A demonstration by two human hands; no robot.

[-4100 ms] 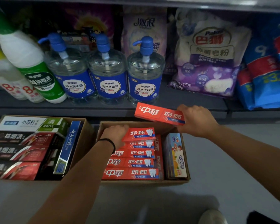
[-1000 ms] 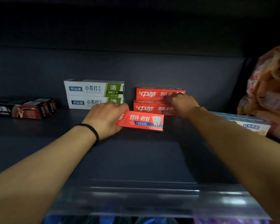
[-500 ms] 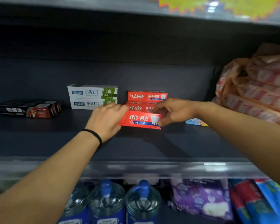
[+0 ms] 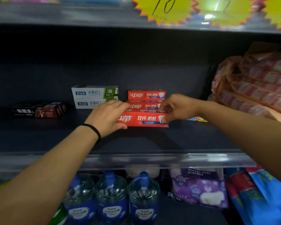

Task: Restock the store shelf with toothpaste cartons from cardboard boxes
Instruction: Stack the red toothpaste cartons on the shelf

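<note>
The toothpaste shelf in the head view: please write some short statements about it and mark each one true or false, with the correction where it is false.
1. Both hands hold the front red carton. True: the left hand grips its left end and the right hand pinches its right end.
2. The white and green cartons stand to the right of the red stack. False: they are to its left.
3. The black cartons lie at the far left of the shelf. True.
4. The pump bottles stand on the same shelf as the toothpaste. False: they are on the shelf below.
5. The left wrist is bare. False: it wears a black band.
</note>
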